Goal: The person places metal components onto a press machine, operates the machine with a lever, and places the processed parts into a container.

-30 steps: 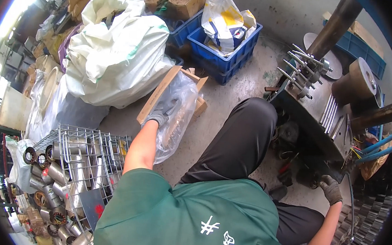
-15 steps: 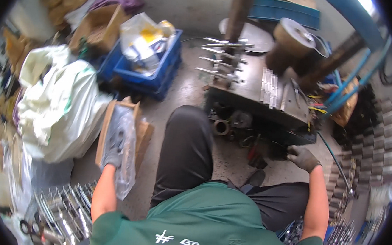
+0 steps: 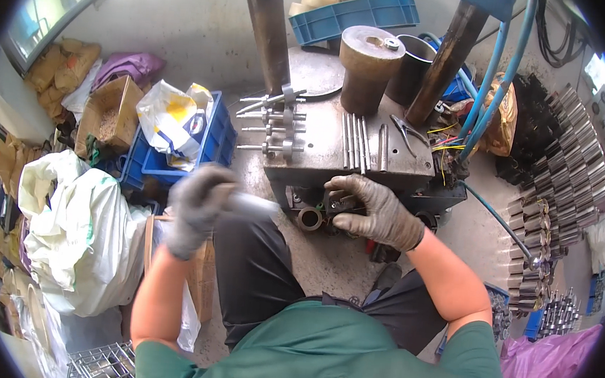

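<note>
My gloved left hand (image 3: 200, 206) is closed round a pale, silvery rod-like part (image 3: 253, 205), smeared by motion, above my left thigh. My gloved right hand (image 3: 380, 213) is at the front edge of the metal press table (image 3: 320, 144), thumb and fingers apart and nothing seen between them. Just beyond it, several slim metal rods (image 3: 353, 143) lie side by side on the table, next to a shorter, thicker rod (image 3: 383, 148) and pliers (image 3: 410, 135). Several shafts with thick collars (image 3: 279, 123) lie at the table's left edge.
A heavy steel cylinder (image 3: 366, 69) stands on the table between two posts. To my left are an open cardboard box (image 3: 206, 281), a white sack (image 3: 74, 242) and a blue crate (image 3: 214, 139). Stacked metal cylinders (image 3: 567, 167) stand at right, beside a hose (image 3: 495, 218).
My left hand has come up from the bag in the cardboard box and now holds the silvery part. My right hand has moved left to the table front. The view has tilted up.
</note>
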